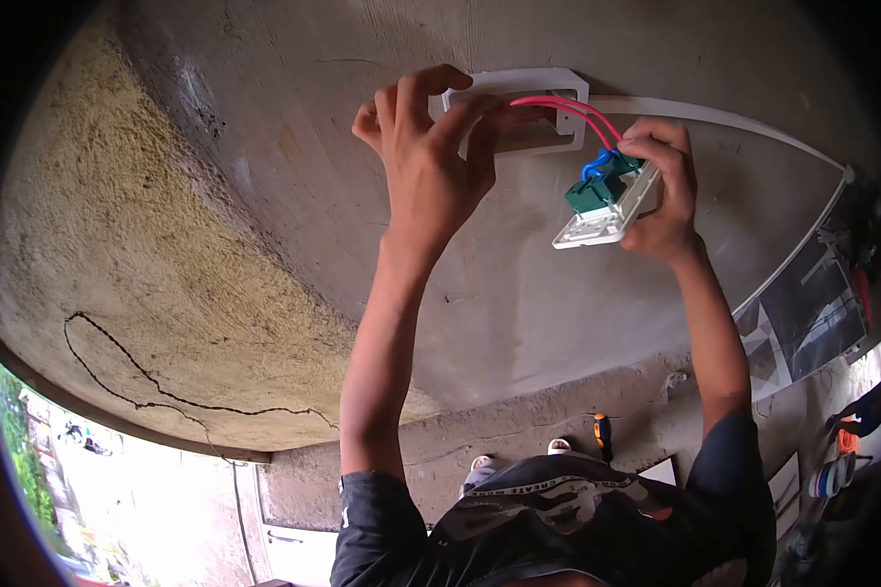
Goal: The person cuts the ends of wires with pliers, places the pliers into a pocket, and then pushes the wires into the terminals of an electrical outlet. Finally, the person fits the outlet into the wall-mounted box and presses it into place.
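My right hand [666, 186] grips a white wall switch plate [597, 227] by its right side, thumb below and fingers above. Its back faces up, with green modules [593, 194] and a short blue wire [597, 166] on them. Two red wires [566, 102] arch from the plate to the open white wall box [568, 80]. My left hand [431, 157] is at the box's left side, thumb and index finger pinched together where the red wires end from view. Those fingertips partly hide the wires and the box opening.
White trunking [715, 112] runs right from the box along the grey wall. A dark twisted cable [157, 386] hangs on the rough yellowish wall at left. Below, a screwdriver [603, 432] with an orange and dark handle lies near my feet. Coiled items [832, 474] are at lower right.
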Demonstrator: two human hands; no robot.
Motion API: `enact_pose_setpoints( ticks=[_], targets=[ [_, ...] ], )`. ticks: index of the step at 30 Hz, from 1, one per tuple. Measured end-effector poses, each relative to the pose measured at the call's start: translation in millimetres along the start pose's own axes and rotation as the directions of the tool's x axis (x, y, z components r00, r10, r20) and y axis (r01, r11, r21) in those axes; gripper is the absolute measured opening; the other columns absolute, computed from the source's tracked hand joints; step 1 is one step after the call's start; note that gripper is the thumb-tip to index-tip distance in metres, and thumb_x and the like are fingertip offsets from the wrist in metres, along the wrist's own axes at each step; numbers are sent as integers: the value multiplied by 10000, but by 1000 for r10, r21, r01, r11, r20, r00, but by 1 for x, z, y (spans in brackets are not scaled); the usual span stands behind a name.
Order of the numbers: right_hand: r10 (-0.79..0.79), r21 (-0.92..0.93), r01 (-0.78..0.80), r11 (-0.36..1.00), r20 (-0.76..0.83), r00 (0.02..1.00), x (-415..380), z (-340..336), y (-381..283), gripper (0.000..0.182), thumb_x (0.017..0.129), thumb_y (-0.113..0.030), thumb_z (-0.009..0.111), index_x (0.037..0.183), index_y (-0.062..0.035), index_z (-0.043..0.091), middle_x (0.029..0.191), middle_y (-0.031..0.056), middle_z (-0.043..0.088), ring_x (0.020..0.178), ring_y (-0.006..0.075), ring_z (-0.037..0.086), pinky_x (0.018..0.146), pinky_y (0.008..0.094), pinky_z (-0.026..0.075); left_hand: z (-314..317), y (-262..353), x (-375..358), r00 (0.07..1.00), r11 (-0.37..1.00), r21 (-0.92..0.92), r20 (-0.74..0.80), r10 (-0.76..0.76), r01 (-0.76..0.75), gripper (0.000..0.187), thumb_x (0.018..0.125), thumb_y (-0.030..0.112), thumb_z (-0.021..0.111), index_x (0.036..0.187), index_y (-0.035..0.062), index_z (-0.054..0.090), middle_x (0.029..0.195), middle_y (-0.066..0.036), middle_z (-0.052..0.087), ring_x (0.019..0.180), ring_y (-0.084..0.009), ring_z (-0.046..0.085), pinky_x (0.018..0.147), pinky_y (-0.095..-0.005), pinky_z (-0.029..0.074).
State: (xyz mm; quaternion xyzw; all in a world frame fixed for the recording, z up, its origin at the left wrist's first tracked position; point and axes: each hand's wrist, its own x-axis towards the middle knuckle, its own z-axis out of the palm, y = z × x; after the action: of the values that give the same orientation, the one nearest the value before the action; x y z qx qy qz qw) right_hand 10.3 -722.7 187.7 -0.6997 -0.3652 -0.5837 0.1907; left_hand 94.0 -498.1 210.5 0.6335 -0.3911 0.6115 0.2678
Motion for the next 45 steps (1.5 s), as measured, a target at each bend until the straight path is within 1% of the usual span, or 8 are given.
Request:
enact_pose_setpoints(
  ticks=[10, 14, 18, 24, 28, 31, 34, 45],
  targets=[
    [22, -202, -38, 979, -82, 996, -10, 10, -5, 837, 573, -65, 852, 1320, -89, 475, 1316, 171, 364, 1083, 262, 530, 832, 364, 503, 1, 3, -13, 997, 997, 19, 16, -76, 75, 197, 747, 71, 753, 921, 163, 744, 1035, 3, 569, 1019, -189, 490, 926, -375, 275],
    [456, 235, -412, 880, -177, 872, -27, 26, -28, 927, 708, -25, 750, 1478, -84, 236, 1423, 124, 331, 1244, 251, 490, 951, 363, 503, 1, 5, -19, 996, 996, -9, -1, -84, 84, 190, 744, 89, 759, 921, 155, 742, 1030, 1, 571, 1017, -192, 489, 920, -373, 281],
    [756, 904, -420, -74, 326, 568, -46, 27, -35, 863, 742, -129, 614, 1513, -89, 227, 1348, 84, 489, 1238, 242, 491, 1097, 426, 345, 1, 7, -15, 999, 997, 64, -2, -52, 52, 181, 750, 106, 762, 922, 158, 742, 1022, 8, 574, 1017, -190, 496, 917, -373, 287],
    [747, 888, -458, 24, 289, 599, -39, 17, -36, 839, 776, -208, 653, 1496, -44, 255, 1302, 82, 505, 1241, 225, 477, 1075, 401, 358, -10, 3, 1, 994, 998, 31, 92, -55, 52, 219, 759, 108, 774, 959, 195, 749, 1027, 34, 595, 1012, -170, 519, 921, -360, 296],
    [733, 793, -539, 283, 183, 655, -20, 0, -27, 757, 736, -138, 738, 1398, 20, 406, 1196, 104, 535, 1138, 183, 524, 1020, 321, 375, -21, 0, 9, 961, 999, 6, 273, -46, 46, 191, 790, 153, 756, 965, 230, 752, 1074, 60, 601, 1027, -172, 509, 931, -361, 297],
    [502, 475, -456, 753, 34, 864, -5, -13, -21, 764, 631, -52, 727, 1351, -6, 477, 1140, 81, 568, 1094, 196, 556, 1003, 344, 397, -27, -5, 12, 928, 999, -14, 371, -33, 41, 171, 810, 177, 737, 968, 241, 752, 1147, 58, 580, 1058, -178, 490, 944, -370, 298],
    [266, 159, -268, 950, 30, 963, 12, -22, -20, 733, 611, -43, 719, 1313, -40, 507, 1147, 88, 577, 1084, 227, 565, 985, 343, 412, -31, -10, 15, 902, 1000, 5, 431, -4, 2, 158, 820, 197, 727, 974, 223, 751, 1233, 40, 542, 1095, -197, 470, 970, -379, 302],
    [281, 183, -288, 940, 67, 957, 12, -23, -15, 693, 627, -69, 745, 1282, -39, 523, 1126, 101, 580, 1018, 213, 596, 926, 341, 467, -24, -12, 24, 853, 990, -130, 521, 24, 52, 173, 866, 170, 677, 1032, 131, 701, 1364, -10, 476, 1222, -239, 414, 1016, -404, 322]
  ],
)
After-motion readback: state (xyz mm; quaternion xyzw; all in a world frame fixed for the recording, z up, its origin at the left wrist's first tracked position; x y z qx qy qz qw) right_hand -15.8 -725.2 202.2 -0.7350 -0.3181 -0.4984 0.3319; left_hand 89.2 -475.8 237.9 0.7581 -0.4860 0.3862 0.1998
